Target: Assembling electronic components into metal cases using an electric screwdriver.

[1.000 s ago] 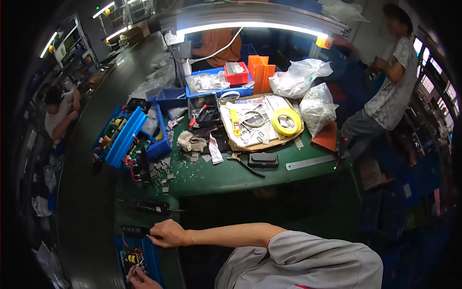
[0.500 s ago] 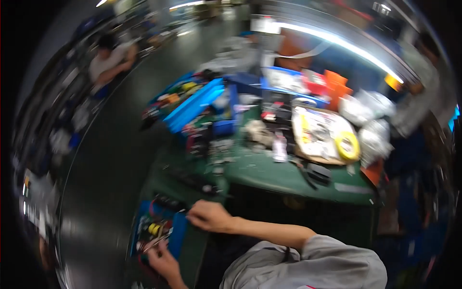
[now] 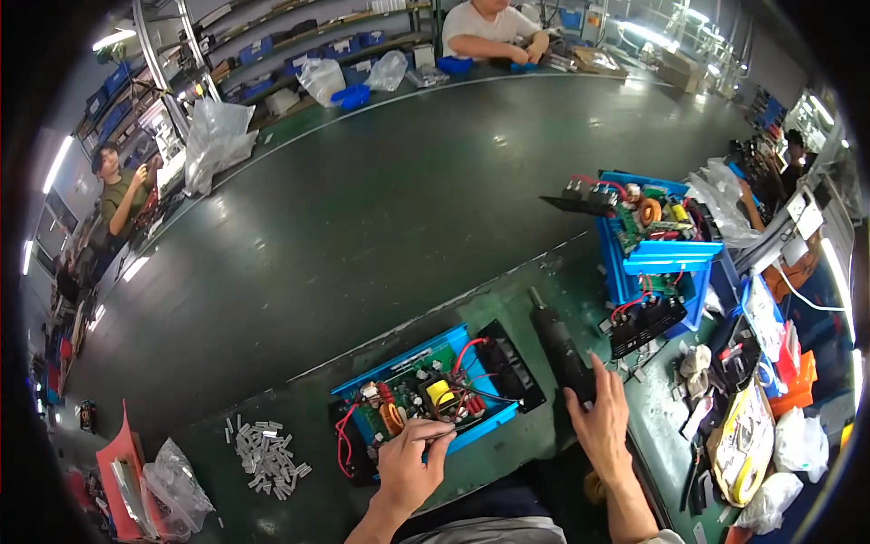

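A blue metal case with a circuit board inside (image 3: pixel 494 419) lies on the green bench before me, with a yellow transformer (image 3: pixel 439 392) and a copper coil among its parts. Red wires run to its black end panel (image 3: pixel 510 367) on the right. My left hand (image 3: pixel 412 462) is at the case's near edge, thumb and fingers pinched together; what they hold, if anything, is too small to make out. My right hand (image 3: pixel 603 417) is open, fingers stretched, beside a black electric screwdriver (image 3: pixel 560 349); whether it touches the tool I cannot tell.
Small metal clips (image 3: pixel 267 458) form a loose pile left of the case. Similar blue cases (image 3: pixel 671 254) are stacked at the right. A tray with yellow tape (image 3: pixel 743 444) and plastic bags are at far right. Other people sit across the wide bench (image 3: pixel 362 227) and at far left.
My view has swung left, and the blur has cleared. My right hand has gone from closed by the case's end to open beside the screwdriver. My left hand stays at the case.
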`<state>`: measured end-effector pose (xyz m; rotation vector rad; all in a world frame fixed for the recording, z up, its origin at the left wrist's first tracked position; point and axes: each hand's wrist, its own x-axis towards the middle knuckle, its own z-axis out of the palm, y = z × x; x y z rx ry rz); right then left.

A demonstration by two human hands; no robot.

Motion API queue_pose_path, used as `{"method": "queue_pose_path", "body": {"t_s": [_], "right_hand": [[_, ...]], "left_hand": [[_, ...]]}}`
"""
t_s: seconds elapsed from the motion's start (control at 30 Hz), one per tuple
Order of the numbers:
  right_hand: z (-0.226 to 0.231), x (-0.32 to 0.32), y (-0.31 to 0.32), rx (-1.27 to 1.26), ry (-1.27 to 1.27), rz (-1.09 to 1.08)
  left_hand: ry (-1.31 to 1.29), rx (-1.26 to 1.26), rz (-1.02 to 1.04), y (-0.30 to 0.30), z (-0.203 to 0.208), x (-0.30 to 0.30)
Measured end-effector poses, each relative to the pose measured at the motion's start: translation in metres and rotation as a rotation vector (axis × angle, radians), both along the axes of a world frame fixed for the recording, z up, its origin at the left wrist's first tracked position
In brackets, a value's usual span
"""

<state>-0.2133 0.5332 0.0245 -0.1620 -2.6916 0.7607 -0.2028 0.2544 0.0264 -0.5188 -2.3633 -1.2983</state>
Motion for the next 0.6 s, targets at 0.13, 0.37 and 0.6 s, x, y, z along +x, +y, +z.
{"method": "queue_pose_path", "body": {"t_s": [0.13,0.37,0.6], "right_hand": [[-0.006,0.042,0.004,-0.025,-0.126,0.018],[-0.014,0.132,-0.005,-1.021,-0.711,-0.206],[-0.025,0.157,-0.028,-1.027,-0.939,-0.047]], "left_hand": [[-0.032,-0.027,0.02,-0.001,-0.003,-0.007],[-0.045,-0.036,-0.02,0.005,0.001,-0.019],[-0.1,-0.078,-0.004,0.002,-0.004,-0.01]]}}
